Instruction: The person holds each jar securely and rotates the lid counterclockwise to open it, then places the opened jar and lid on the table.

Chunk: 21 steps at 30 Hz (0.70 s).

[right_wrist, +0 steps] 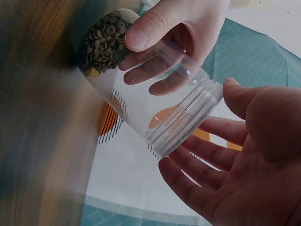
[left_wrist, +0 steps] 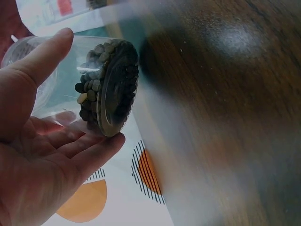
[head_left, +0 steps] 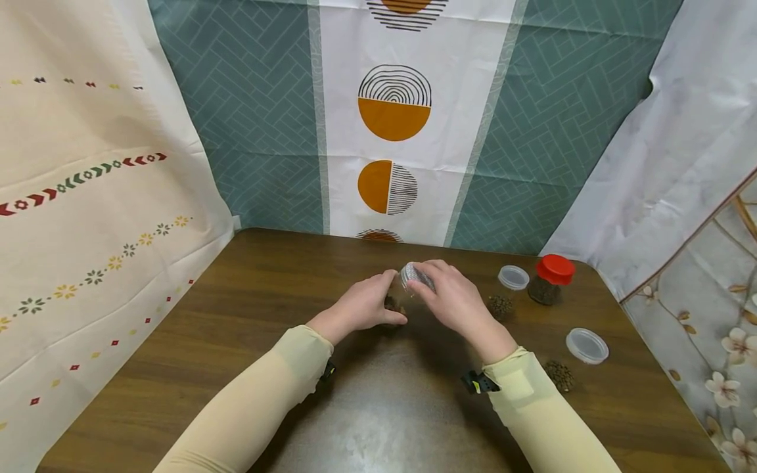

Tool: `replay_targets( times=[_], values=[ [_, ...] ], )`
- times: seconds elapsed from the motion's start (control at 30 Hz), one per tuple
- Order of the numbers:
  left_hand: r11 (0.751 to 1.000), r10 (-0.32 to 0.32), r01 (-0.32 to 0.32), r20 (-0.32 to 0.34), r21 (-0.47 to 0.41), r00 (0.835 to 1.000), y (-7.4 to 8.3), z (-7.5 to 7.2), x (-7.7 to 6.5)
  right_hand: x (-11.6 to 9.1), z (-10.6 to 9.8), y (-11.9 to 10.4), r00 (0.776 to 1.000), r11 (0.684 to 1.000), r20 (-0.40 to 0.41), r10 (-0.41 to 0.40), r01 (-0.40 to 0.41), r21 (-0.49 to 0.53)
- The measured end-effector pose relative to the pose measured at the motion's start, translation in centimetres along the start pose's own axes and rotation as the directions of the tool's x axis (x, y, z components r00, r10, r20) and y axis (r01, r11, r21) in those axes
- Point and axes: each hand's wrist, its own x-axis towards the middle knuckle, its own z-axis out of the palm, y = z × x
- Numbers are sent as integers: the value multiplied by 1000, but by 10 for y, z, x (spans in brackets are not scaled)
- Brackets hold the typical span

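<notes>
A clear plastic jar (right_wrist: 141, 108) with brown pellets (right_wrist: 106, 42) at its bottom is held tilted between both hands. My left hand (head_left: 363, 305) grips the jar's body, its thumb on one side and fingers round the other, as the left wrist view shows beside the pellets (left_wrist: 96, 77). At the ridged mouth end (right_wrist: 188, 117), my right hand (head_left: 452, 295) holds the rim between thumb and fingertips. From the head view this end (head_left: 416, 276) looks shiny, and the left hand hides most of the body. Whether a clear lid covers the mouth, I cannot tell.
To the right stands a jar with a red lid (head_left: 556, 269) and dark contents. Two more clear jars stand near it, with round tops (head_left: 513, 277) and pellets (head_left: 558, 376) low inside. A brown wooden table (head_left: 284, 269) lies below, with hanging cloths (head_left: 266, 131) around it.
</notes>
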Motion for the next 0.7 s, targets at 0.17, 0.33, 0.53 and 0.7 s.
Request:
replay_targets(
  times=[0.17, 0.33, 0.53, 0.7],
  values=[
    [1000, -11, 11, 3, -7, 1000, 0, 0, 0, 0, 1, 1, 1000, 999, 2, -31, 31, 10],
    [1000, -2, 2, -1, -2, 1000, -2, 0, 1, -2, 1, 3, 999, 998, 8, -54, 54, 30],
    [1000, 5, -5, -3, 1, 1000, -2, 0, 1, -4, 0, 4, 997, 996, 28, -70, 68, 59],
    [1000, 6, -6, -7, 0, 1000, -1, 0, 0, -6, -1, 5, 996, 994, 32, -86, 83, 70]
  ],
)
